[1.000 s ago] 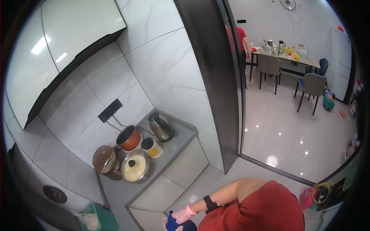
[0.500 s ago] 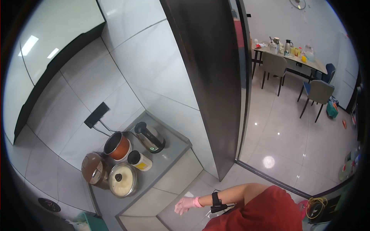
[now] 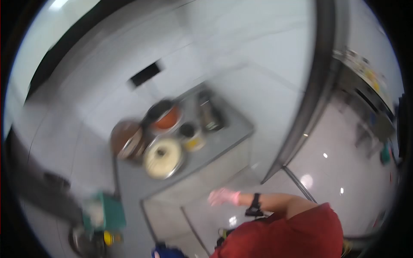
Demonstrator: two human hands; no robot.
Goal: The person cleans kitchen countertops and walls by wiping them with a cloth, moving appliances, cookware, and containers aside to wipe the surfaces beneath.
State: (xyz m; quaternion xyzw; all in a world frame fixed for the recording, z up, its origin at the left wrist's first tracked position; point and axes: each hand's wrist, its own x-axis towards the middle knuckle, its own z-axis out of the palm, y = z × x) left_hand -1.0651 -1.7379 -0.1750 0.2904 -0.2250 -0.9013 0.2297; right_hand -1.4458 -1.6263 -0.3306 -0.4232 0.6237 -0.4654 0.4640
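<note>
My right hand (image 3: 224,197), in a thin pink glove, is held out over the floor in front of the grey counter's cabinet. It is blurred; its fingers look loosely bent and apart, with nothing seen in them. A black strapped device (image 3: 255,205) sits on that wrist. At the bottom edge a blue thing (image 3: 170,252) shows beside a small pale pink patch; whether that patch is my left hand I cannot tell. Nearest on the counter are a lidded pot (image 3: 162,158) with pale contents and a black-capped jar (image 3: 193,139).
On the grey counter (image 3: 134,182) also stand a brown rice cooker (image 3: 125,138), an orange-brown inner pot (image 3: 167,118) and an electric kettle (image 3: 211,114). A green bin (image 3: 112,211) is at lower left. Beyond the door frame (image 3: 297,124) are a table and chairs.
The view has swung left and down, blurring things. Counter items now sit further right and higher in view; the green bin shows more fully, and the blue thing has entered at the bottom.
</note>
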